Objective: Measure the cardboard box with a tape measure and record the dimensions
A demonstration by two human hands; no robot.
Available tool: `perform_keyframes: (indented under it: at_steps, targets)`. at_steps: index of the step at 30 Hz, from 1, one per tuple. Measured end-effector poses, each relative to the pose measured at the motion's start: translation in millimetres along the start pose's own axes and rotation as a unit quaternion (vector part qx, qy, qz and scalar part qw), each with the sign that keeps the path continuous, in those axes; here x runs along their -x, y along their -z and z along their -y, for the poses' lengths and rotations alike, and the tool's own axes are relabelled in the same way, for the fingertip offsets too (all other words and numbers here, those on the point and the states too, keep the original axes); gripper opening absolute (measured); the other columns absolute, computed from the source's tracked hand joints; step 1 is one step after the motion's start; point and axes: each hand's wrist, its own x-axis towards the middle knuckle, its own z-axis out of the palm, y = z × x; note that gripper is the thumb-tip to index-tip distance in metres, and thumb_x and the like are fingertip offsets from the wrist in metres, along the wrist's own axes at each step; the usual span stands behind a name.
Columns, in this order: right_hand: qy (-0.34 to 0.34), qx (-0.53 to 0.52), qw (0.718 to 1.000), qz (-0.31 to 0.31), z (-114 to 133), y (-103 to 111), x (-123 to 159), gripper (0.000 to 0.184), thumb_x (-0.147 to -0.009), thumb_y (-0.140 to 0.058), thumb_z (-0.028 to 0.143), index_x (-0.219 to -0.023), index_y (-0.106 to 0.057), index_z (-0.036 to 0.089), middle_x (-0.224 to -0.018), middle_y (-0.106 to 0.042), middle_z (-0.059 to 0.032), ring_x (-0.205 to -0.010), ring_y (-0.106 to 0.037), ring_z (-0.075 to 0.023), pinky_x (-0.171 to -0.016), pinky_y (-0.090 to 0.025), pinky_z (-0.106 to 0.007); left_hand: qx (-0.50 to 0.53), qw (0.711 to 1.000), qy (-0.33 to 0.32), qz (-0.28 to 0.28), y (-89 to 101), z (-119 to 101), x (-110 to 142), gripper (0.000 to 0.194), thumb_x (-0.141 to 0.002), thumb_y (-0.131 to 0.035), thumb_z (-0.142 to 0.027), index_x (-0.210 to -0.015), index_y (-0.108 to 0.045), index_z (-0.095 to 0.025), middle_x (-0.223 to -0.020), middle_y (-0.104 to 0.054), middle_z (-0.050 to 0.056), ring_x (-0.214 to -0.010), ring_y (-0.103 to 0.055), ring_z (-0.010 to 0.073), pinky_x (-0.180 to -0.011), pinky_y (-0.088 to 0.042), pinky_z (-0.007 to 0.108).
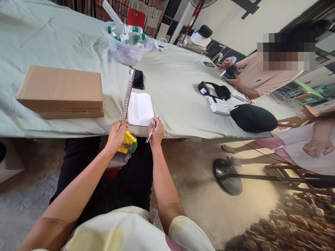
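Observation:
My left hand (116, 136) is closed at the table's front edge, gripping a yellow and green tape measure (127, 142) where the blade leaves the case. The metal blade (127, 96) is pulled out and reaches away from me, its hooked end near a black phone (138, 80). Between the fingers of my right hand (157, 132) is a pen (151, 131), tilted, with that hand touching the lower right corner of a white sheet of paper (142, 109). Handwritten rows of figures cover the left part of the sheet, beside the blade.
A closed cardboard box (62, 85) stands on the left of the cloth-covered table (172, 76). Behind are a plastic basket (128, 52) with bottles, and at right a headset (214, 91) and black cap (253, 118). Another person (269, 75) holds a device across the table.

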Motion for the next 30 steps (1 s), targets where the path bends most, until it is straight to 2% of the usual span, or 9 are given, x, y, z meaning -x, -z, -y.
perform_keyframes:
  at_steps: [2, 6, 9, 13, 17, 20, 23, 27, 30]
  targets:
    - [0.004, 0.01, 1.0, -0.003, -1.8, -0.8, -0.4, 0.029, -0.086, -0.049, 0.029, -0.11, -0.063, 0.019, -0.106, -0.072, -0.0103, -0.101, -0.066, -0.024, -0.094, -0.053, -0.042, 0.0, 1.0, -0.016, 0.02, 2.4, -3.9, 4.1, 0.012, -0.082, -0.049, -0.026, -0.073, -0.056, -0.022, -0.124, -0.072, 0.006, -0.098, -0.065, 0.0214, -0.08, -0.049, 0.03]
    - [0.008, 0.025, 1.0, -0.006, -3.3, -2.7, -1.2, 0.028, -0.084, -0.049, 0.025, -0.108, -0.062, 0.02, -0.105, -0.071, -0.0102, -0.102, -0.065, -0.0234, -0.096, -0.053, -0.042, -0.008, 0.997, -0.04, 0.063, 2.3, -13.4, 8.2, 0.015, -0.083, -0.049, -0.03, -0.073, -0.058, -0.023, -0.117, -0.075, 0.005, -0.095, -0.065, 0.0216, -0.085, -0.047, 0.032]
    - [0.005, 0.023, 1.0, -0.004, -2.9, -2.5, -1.5, 0.028, -0.084, -0.049, 0.025, -0.107, -0.062, 0.019, -0.105, -0.071, -0.0105, -0.102, -0.065, -0.024, -0.096, -0.053, -0.043, 0.014, 0.996, -0.001, 0.091, -3.4, -16.4, 5.2, 0.014, -0.079, -0.053, -0.03, -0.068, -0.057, -0.023, -0.115, -0.075, 0.006, -0.101, -0.065, 0.0233, -0.086, -0.047, 0.032]
    - [0.0, -0.003, 1.0, 0.01, -1.5, 2.1, -1.9, 0.028, -0.085, -0.049, 0.029, -0.107, -0.062, 0.02, -0.107, -0.072, -0.01, -0.1, -0.066, -0.0239, -0.096, -0.053, -0.043, 0.019, 0.993, 0.075, 0.084, -9.6, -10.0, -2.1, 0.011, -0.073, -0.055, -0.029, -0.064, -0.055, -0.022, -0.115, -0.075, 0.008, -0.104, -0.064, 0.0265, -0.082, -0.048, 0.033]
    - [-0.042, -0.042, 0.998, 0.016, 8.1, 14.3, -5.1, 0.028, -0.086, -0.048, 0.032, -0.108, -0.062, 0.02, -0.109, -0.071, -0.0108, -0.102, -0.067, -0.0245, -0.098, -0.052, -0.044, 0.022, 0.993, 0.073, 0.085, -9.2, -0.6, -6.0, 0.009, -0.071, -0.055, -0.025, -0.063, -0.057, -0.022, -0.118, -0.075, 0.007, -0.116, -0.061, 0.029, -0.089, -0.046, 0.035]
    - [-0.059, -0.056, 0.997, -0.015, 28.9, 28.8, -11.2, 0.026, -0.088, -0.049, 0.033, -0.107, -0.061, 0.02, -0.111, -0.07, -0.0106, -0.106, -0.066, -0.0253, -0.099, -0.051, -0.045, 0.032, 0.993, 0.065, 0.091, -7.7, 3.8, -6.4, 0.01, -0.072, -0.055, -0.024, -0.062, -0.056, -0.023, -0.117, -0.076, 0.006, -0.118, -0.061, 0.0281, -0.092, -0.045, 0.034]
    - [-0.017, -0.109, 0.993, -0.028, 62.0, 42.3, -18.8, 0.022, -0.093, -0.05, 0.035, -0.108, -0.06, 0.023, -0.112, -0.069, -0.0083, -0.108, -0.067, -0.0223, -0.101, -0.052, -0.042, 0.042, 0.992, 0.062, 0.099, -6.6, 6.9, -5.8, 0.009, -0.072, -0.054, -0.025, -0.063, -0.057, -0.023, -0.121, -0.074, 0.006, -0.113, -0.063, 0.0271, -0.088, -0.047, 0.033]
    - [0.036, -0.237, 0.971, 0.028, 110.6, 50.3, -23.1, 0.02, -0.099, -0.048, 0.038, -0.111, -0.057, 0.025, -0.116, -0.068, -0.0064, -0.105, -0.07, -0.0189, -0.096, -0.056, -0.038, 0.058, 0.991, 0.051, 0.108, -5.0, 8.1, -4.0, 0.008, -0.068, -0.054, -0.027, -0.065, -0.059, -0.022, -0.124, -0.073, 0.009, -0.113, -0.063, 0.0308, -0.09, -0.048, 0.037]
    - [0.054, -0.29, 0.953, 0.069, 136.8, 49.8, -17.4, 0.02, -0.1, -0.047, 0.039, -0.113, -0.056, 0.027, -0.117, -0.069, -0.0052, -0.099, -0.072, -0.017, -0.09, -0.059, -0.036, 0.056, 0.991, 0.045, 0.115, -4.2, 6.7, -2.3, 0.009, -0.069, -0.055, -0.03, -0.066, -0.059, -0.022, -0.121, -0.074, 0.01, -0.106, -0.065, 0.0293, -0.086, -0.049, 0.036]
